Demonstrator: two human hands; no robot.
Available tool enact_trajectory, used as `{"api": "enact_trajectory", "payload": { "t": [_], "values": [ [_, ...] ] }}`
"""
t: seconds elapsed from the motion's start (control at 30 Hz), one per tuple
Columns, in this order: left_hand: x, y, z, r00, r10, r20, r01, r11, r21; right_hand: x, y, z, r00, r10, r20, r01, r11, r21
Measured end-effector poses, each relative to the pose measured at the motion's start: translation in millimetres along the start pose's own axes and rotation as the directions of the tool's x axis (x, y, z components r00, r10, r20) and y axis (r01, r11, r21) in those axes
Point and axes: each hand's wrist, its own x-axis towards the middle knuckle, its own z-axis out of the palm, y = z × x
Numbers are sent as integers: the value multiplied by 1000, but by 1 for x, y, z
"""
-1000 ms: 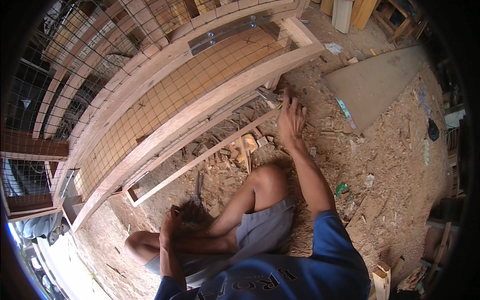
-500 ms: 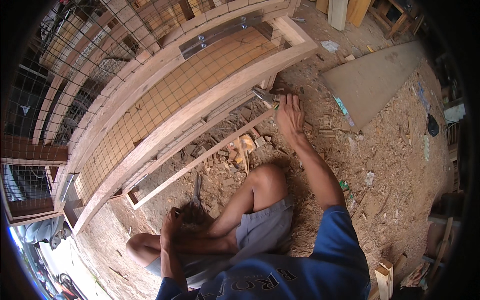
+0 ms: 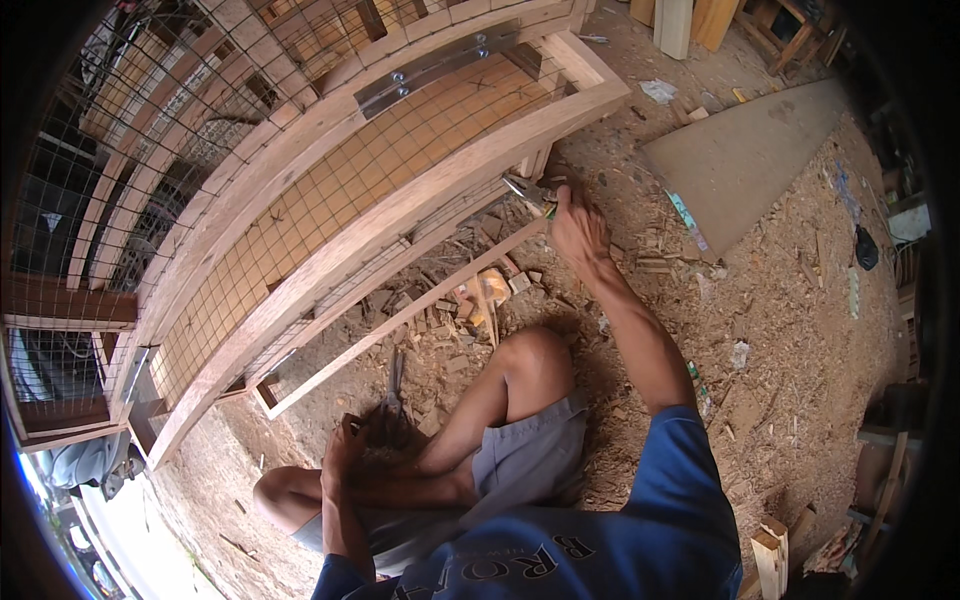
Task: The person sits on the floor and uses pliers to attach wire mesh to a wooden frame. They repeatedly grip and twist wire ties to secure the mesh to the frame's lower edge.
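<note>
My right hand is closed round a pair of pliers with bright metal jaws and a bit of yellow-green on the handle. The jaws sit at the lower edge of the wire mesh on the wooden frame, near its right end; whether they grip a wire is too small to tell. My left hand rests low by my foot, fingers curled round something dark that I cannot make out. Just beyond it, a long-handled cutting tool lies on the ground.
A thin wooden strip runs along under the frame. Wood offcuts and shavings litter the ground before my bent legs. At the right lies a flat brown board. Upright planks stand at the back; a metal plate is bolted to the frame.
The right hand has turned slightly and shifted a little left, the pliers still at the frame's edge. My left hand has barely moved.
</note>
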Motion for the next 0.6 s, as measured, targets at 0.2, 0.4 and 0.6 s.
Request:
{"api": "enact_trajectory", "payload": {
  "t": [0.2,0.4,0.6],
  "values": [
    [-5,6,1,999,24,-35,-23,999,23,-23,-7,-1,994,-14,-104,16,1000,23],
    [0,-7,5,996,87,-24,-89,993,-76,-46,-5,-1,973,88,213,-180,866,467],
    [-4,-4,6,992,116,-43,-117,993,-24,-49,5,-8,918,33,395,-323,643,694]
  ]
}}
